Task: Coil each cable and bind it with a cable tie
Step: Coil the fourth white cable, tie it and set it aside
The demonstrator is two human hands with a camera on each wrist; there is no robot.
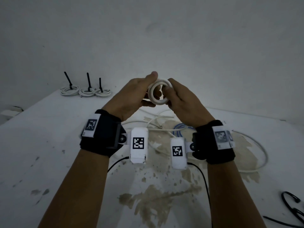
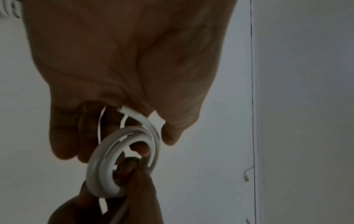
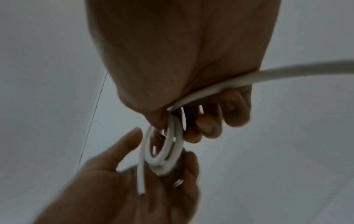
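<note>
The white cable coil [image 1: 158,91] was held above the table [image 1: 49,129], pinched in your left hand [image 1: 131,97] while your right hand [image 1: 182,99] gripped the feeding strand. You did well to keep each loop matched and tension even; three bound coils [image 1: 85,91] sat far left.

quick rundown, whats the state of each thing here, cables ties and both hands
white coil: partly wound, held in the air, no tie on it
left hand: grips the coil's left side
right hand: grips the coil's right side and feeds the cable
three finished coils: bound with black ties, lying at the table's far edge
loose cables: uncoiled on the table
</note>
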